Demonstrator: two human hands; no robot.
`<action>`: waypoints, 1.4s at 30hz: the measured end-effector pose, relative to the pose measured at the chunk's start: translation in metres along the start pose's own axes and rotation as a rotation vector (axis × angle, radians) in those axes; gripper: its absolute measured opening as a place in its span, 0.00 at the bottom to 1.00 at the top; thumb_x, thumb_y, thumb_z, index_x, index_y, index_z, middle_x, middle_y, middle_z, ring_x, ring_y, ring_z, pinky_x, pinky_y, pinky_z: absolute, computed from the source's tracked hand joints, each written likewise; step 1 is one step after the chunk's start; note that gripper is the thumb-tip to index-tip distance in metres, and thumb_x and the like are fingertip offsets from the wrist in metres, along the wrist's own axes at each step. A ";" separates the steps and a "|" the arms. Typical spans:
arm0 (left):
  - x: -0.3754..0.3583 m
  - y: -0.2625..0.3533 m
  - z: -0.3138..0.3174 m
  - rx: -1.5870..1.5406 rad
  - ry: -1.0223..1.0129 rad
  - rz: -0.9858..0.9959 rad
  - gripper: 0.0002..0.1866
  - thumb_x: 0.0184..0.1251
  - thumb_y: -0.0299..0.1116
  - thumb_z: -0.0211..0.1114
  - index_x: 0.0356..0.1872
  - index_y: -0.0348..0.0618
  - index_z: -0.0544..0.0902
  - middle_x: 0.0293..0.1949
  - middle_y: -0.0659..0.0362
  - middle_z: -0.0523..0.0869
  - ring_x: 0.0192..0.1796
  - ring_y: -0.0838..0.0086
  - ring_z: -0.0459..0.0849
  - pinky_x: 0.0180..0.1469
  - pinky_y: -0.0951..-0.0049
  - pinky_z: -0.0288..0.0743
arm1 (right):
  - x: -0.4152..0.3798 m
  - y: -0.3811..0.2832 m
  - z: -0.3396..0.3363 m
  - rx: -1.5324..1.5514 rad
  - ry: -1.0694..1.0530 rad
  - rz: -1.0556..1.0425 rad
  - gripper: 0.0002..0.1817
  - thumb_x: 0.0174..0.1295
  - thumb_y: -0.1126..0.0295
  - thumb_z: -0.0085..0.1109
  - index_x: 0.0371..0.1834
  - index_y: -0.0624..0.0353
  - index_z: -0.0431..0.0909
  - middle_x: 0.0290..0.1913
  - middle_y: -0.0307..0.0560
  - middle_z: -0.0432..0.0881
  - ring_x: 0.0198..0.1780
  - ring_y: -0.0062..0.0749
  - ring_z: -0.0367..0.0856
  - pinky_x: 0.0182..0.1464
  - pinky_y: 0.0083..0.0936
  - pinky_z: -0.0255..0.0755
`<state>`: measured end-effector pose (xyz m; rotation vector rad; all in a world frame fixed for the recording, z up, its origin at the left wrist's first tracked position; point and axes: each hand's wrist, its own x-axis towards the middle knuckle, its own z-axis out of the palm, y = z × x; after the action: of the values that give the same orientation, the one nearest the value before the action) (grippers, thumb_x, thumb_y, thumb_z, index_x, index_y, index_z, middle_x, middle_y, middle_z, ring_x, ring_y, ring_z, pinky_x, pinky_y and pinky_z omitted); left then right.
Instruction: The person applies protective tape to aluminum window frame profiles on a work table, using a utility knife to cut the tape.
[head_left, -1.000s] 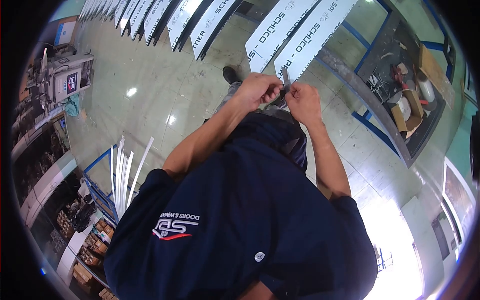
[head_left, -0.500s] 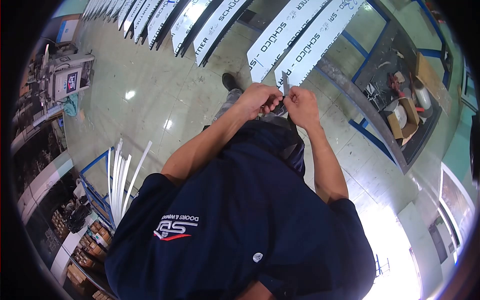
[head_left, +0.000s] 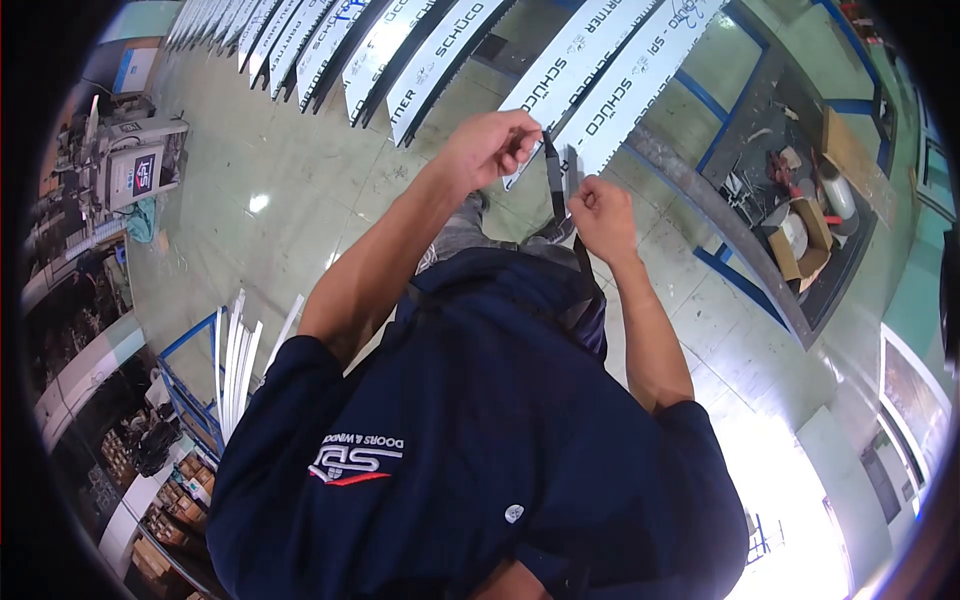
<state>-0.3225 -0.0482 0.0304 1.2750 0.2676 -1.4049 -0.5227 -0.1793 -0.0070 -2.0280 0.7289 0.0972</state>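
Note:
My left hand [head_left: 490, 150], raised at the left, pinches the upper end of a thin black rubber-like strip [head_left: 554, 178]. The strip hangs down between my hands and passes by my right fingers, with more of it showing below. My right hand [head_left: 604, 218] is closed around a knife, whose flat grey blade [head_left: 572, 166] points up beside the strip; the handle is hidden in the fist. Just beyond my hands lie the near ends of long white film-covered profiles [head_left: 610, 118] printed SCHÜCO.
More profiles [head_left: 440, 70] line up at the far left. At right, a blue-framed dark bench [head_left: 745, 240] carries tools and an open cardboard box [head_left: 812, 250]. White strips [head_left: 235, 370] stand in a blue rack at left. A machine [head_left: 135, 165] stands farther off.
My left hand has moved up and left, away from the right, stretching the black strip into view between them. My right hand is slightly lower. The leg ahead has shifted.

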 end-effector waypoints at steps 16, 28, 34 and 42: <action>-0.014 -0.017 0.004 -0.037 0.023 0.028 0.09 0.70 0.33 0.69 0.31 0.40 0.84 0.23 0.63 0.82 0.24 0.79 0.76 0.25 0.77 0.64 | 0.023 -0.008 -0.002 -0.097 -0.040 -0.082 0.09 0.58 0.66 0.64 0.27 0.61 0.80 0.25 0.56 0.82 0.36 0.58 0.85 0.43 0.49 0.76; -0.010 -0.015 0.006 -0.056 0.021 0.040 0.09 0.69 0.33 0.70 0.31 0.40 0.84 0.24 0.63 0.81 0.23 0.79 0.75 0.25 0.77 0.62 | 0.022 -0.011 -0.003 -0.140 -0.063 -0.055 0.10 0.58 0.65 0.64 0.29 0.61 0.82 0.28 0.57 0.85 0.40 0.59 0.87 0.47 0.50 0.78; -0.035 0.082 0.009 0.139 -0.286 0.801 0.10 0.75 0.33 0.65 0.33 0.39 0.83 0.30 0.59 0.83 0.32 0.74 0.79 0.37 0.72 0.70 | 0.019 -0.010 0.015 -0.252 0.084 -0.117 0.12 0.58 0.62 0.64 0.30 0.61 0.83 0.32 0.59 0.88 0.41 0.61 0.87 0.48 0.53 0.81; -0.078 0.039 -0.050 0.259 -0.086 0.939 0.12 0.67 0.24 0.65 0.23 0.40 0.73 0.42 0.49 0.91 0.45 0.66 0.88 0.71 0.58 0.77 | 0.023 0.004 0.002 0.008 -0.010 -0.081 0.08 0.57 0.69 0.66 0.26 0.62 0.81 0.23 0.51 0.83 0.26 0.46 0.82 0.34 0.40 0.75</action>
<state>-0.2843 0.0222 0.0913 1.2819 -0.5381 -0.6798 -0.5056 -0.1900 -0.0187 -2.0448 0.6393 0.0576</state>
